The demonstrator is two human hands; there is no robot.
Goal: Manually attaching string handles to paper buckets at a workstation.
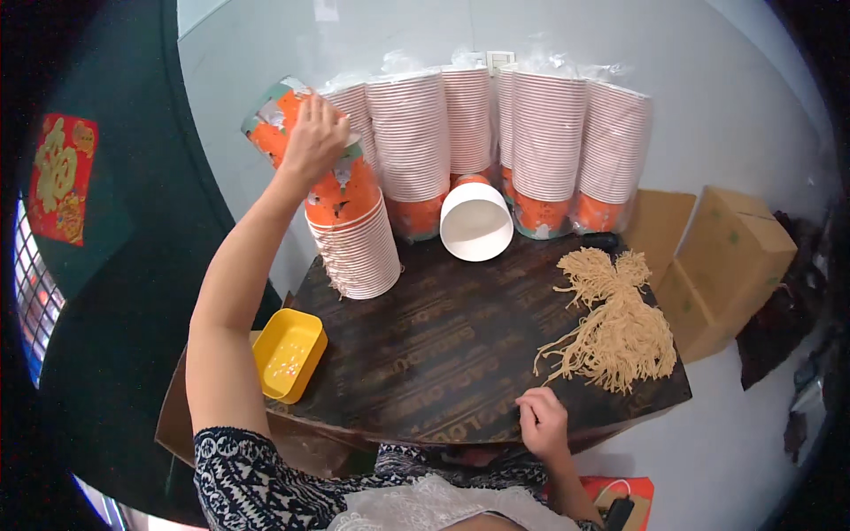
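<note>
At the upper left, my left hand (317, 140) is closed on an orange and green patterned paper cup (273, 118), which tilts to the left. Just below it stands a tall stack of upside-down paper cups (359, 257) with white rims; the top one shows its orange side (345, 195), and thin strands hang along the stack's left side. My right hand (542, 423) rests at the table's near edge with its fingers curled in, and I see nothing in it. Closest to that hand lies a bundle of tan strings (615, 341).
One cup (476, 223) lies on its side, its white mouth toward me. Behind it, several plastic-wrapped cup stacks (407, 137) line the wall. A yellow tray (312, 354) with small pale bits sits on the dark table (425, 354) at left. Cardboard boxes (735, 257) stand at right.
</note>
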